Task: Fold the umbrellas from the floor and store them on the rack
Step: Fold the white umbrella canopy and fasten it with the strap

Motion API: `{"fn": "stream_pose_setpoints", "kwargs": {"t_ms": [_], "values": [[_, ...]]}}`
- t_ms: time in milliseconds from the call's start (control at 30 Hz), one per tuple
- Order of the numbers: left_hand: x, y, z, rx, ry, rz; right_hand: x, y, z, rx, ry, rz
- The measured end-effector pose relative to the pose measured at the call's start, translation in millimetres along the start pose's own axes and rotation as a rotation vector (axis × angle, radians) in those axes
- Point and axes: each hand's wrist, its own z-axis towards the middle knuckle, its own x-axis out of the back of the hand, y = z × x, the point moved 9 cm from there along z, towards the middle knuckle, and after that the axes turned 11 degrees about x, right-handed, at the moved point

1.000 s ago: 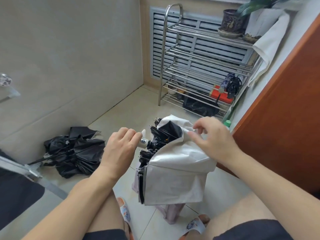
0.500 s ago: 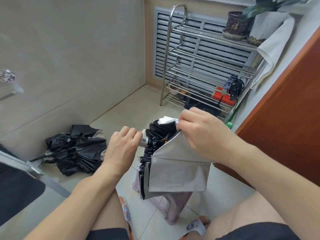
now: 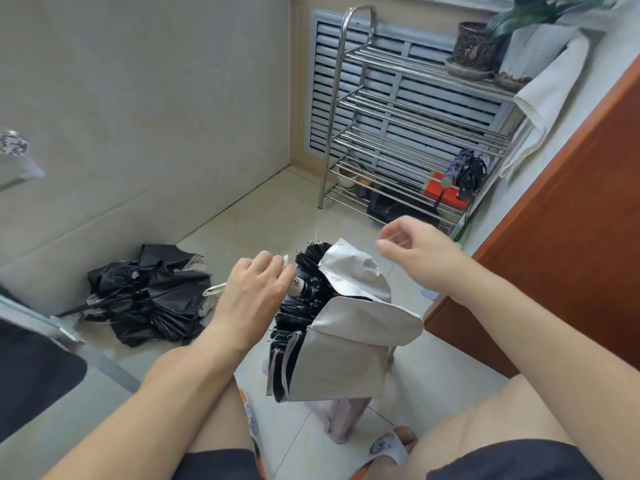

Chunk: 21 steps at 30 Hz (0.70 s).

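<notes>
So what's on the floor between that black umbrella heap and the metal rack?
In the head view, only bare pale floor tiles lie between the black umbrella and the rack.

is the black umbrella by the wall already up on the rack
No, the black umbrella lies crumpled on the floor by the wall, well short of the metal rack.

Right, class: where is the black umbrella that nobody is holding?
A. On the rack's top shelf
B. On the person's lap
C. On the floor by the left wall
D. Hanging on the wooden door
C: the black umbrella lies crumpled on the floor tiles by the left wall, untouched, well short of the metal rack.
</notes>
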Motion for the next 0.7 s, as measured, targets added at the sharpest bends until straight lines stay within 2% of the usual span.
{"fn": "stream_pose_setpoints", "kwargs": {"t_ms": [100, 133, 167, 233, 367, 500, 567, 700], "values": [[2.1, -3.7, 0.9, 0.039, -0.004, -0.013, -35.5, 2.2, -17.5, 0.049, -0.398, 0.097], [4.0, -6.0, 0.8, 0.054, -0.008, -0.026, -42.1, 4.4, -26.4, 0.088, -0.487, 0.048], [6.4, -9.0, 1.0, 0.074, -0.003, -0.043, -43.7, 12.7, -31.5, 0.130, -0.505, -0.037], [9.3, -17.3, 1.4, 0.121, 0.007, -0.083, -37.2, 31.8, -33.2, 0.188, -0.394, -0.177], [-9.0, -39.9, 1.5, 0.222, -0.066, -0.120, -20.2, 48.3, -32.8, 0.326, -0.047, -0.236], [-18.7, -40.9, 0.4, 0.215, -0.155, -0.164, 0.1, 36.7, -40.5, 0.465, 0.263, -0.250], [-19.7, -35.8, -1.8, 0.191, -0.179, -0.157, 4.5, 32.0, -48.5, 0.528, 0.307, -0.256], [-35.8, -39.3, -3.6, 0.204, -0.238, -0.198, -3.0, 28.8, -70.1, 0.672, 0.228, -0.349]]}}
